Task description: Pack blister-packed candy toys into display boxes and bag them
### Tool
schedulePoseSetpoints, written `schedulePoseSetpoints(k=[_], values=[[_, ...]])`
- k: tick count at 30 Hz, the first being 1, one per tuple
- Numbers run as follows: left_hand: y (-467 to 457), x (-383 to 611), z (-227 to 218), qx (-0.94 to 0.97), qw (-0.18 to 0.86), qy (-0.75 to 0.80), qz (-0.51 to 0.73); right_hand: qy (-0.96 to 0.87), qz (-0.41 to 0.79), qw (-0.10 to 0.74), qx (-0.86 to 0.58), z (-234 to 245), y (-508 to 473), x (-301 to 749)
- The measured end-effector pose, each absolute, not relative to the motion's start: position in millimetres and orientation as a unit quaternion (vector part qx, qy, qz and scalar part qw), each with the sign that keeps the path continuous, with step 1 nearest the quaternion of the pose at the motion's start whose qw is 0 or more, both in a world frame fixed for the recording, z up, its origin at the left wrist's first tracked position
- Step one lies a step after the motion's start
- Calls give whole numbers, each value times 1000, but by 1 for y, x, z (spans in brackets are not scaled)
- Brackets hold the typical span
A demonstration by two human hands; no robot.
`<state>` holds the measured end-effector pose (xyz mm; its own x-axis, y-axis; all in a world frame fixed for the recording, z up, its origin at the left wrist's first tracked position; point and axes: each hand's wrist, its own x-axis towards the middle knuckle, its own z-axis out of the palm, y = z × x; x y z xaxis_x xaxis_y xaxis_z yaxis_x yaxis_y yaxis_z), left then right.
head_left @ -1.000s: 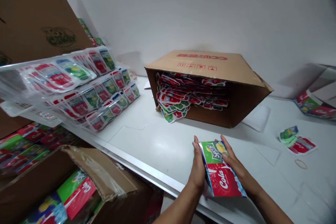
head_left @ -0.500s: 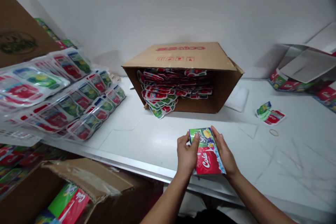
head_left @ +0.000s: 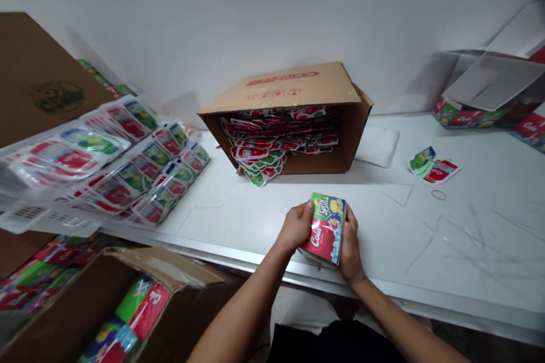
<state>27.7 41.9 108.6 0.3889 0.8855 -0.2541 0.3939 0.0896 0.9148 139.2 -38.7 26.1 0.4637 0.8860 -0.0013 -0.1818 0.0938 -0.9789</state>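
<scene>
A small printed carton (head_left: 324, 228), green on top with a lemon picture and red below with "Cola" lettering, is gripped from both sides above the white table's front edge. My left hand (head_left: 295, 227) clasps its left side with fingers curled. My right hand (head_left: 351, 243) wraps the right side. Behind them a brown cardboard box (head_left: 298, 86) lies on its side, its opening facing me and stuffed with flat red and green printed cut-outs (head_left: 272, 144).
Transparent blister trays (head_left: 114, 159) of red and green packs are stacked at left on the white table (head_left: 426, 238). An open cardboard box (head_left: 128, 295) with cartons stands below the table. Loose cut-outs (head_left: 432, 165) and a rubber band (head_left: 438, 194) lie at right, more flat cartons (head_left: 489, 91) far right.
The carton has been tilted and drawn closer to the table's front edge, both hands staying on it. The camera view has shifted right and downward.
</scene>
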Motion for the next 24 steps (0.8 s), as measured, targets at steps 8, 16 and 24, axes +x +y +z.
schedulePoseSetpoints(k=[8, 16, 24], values=[[65, 39, 129, 727, 485, 468, 127, -439, 197, 619, -621, 6, -55, 158], [77, 39, 144, 741, 559, 371, -10, -444, 194, 577, -657, -8, -68, 171], [89, 52, 167, 880, 380, 273, -89, -571, 248, 488, -612, 23, -52, 244]])
